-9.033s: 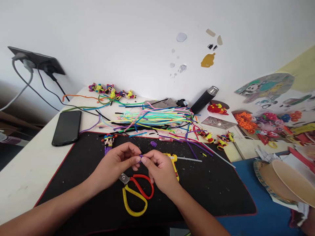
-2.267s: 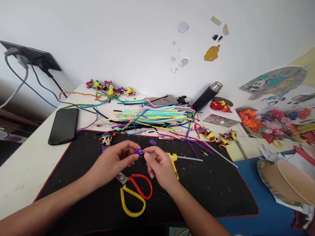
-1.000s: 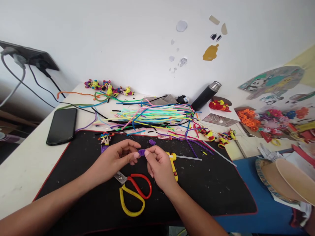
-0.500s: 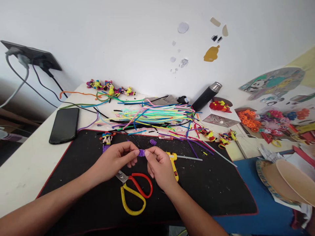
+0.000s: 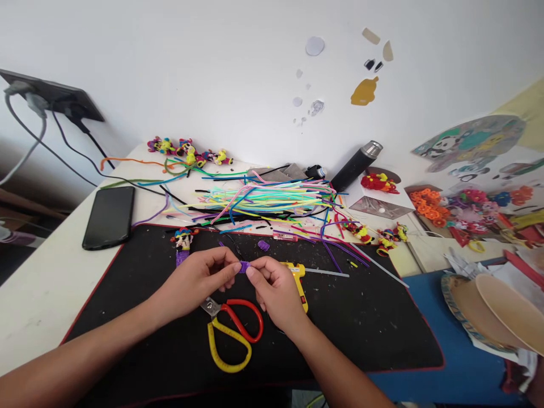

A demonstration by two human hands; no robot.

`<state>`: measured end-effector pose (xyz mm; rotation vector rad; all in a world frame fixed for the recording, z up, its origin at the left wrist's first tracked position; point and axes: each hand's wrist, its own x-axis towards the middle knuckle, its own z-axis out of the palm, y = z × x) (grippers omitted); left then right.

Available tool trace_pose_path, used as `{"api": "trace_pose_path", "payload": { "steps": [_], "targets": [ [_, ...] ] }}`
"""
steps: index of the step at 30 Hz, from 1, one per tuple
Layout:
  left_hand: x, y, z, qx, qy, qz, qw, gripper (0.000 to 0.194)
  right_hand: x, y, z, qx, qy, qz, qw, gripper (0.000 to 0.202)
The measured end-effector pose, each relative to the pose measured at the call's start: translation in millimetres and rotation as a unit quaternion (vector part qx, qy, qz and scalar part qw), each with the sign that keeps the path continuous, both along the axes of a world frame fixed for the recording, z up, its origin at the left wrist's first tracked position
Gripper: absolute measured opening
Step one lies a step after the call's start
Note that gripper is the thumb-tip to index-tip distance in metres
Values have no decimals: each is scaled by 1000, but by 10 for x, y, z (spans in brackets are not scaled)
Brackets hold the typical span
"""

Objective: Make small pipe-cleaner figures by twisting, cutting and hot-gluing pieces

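Observation:
Between my two hands is a short purple pipe cleaner coil (image 5: 245, 267), pinched at its left end by my left hand (image 5: 208, 277) and at its right end by my right hand (image 5: 274, 289). Both hands are closed, just above the black mat (image 5: 340, 334). A second purple coil (image 5: 263, 246) lies on the mat beyond them. Beside my left wrist is a small pipe cleaner figure (image 5: 183, 242) with a purple body, partly hidden. Below the hands rest scissors (image 5: 232, 334) with red and yellow handles. My right hand partly covers a yellow glue gun (image 5: 301, 283).
Many coloured pipe cleaners (image 5: 263, 198) are heaped behind the mat. A phone (image 5: 109, 217) lies at left. At the back right stand a black thermos (image 5: 355, 167) and a white box (image 5: 378, 204). Finished figures (image 5: 187, 152) line the wall. Bowls (image 5: 505, 311) stand at far right.
Both hands still pinch the purple coil, and the right fingers have shifted slightly to the left. The whole view has moved a little.

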<state>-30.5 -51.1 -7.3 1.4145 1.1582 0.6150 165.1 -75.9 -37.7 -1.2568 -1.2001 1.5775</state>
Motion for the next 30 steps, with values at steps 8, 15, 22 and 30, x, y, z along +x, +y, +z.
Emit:
{"api": "trace_pose_path", "payload": {
  "steps": [8,15,22,30],
  "targets": [
    [-2,310,-67,54,145,-76,985,37,231,16,59,-5,11,-49,999,38],
    [256,672,-226,135,316,-166,924,28,618,-79,-9,-10,35,-158,987,39],
    [367,799,-310,177,382,-176,890,25,885,-168,-109,-16,58,-218,974,35],
    [371,747,-352,192,353,-141,905,23,936,-206,-223,-27,77,-251,965,39]
  ]
}}
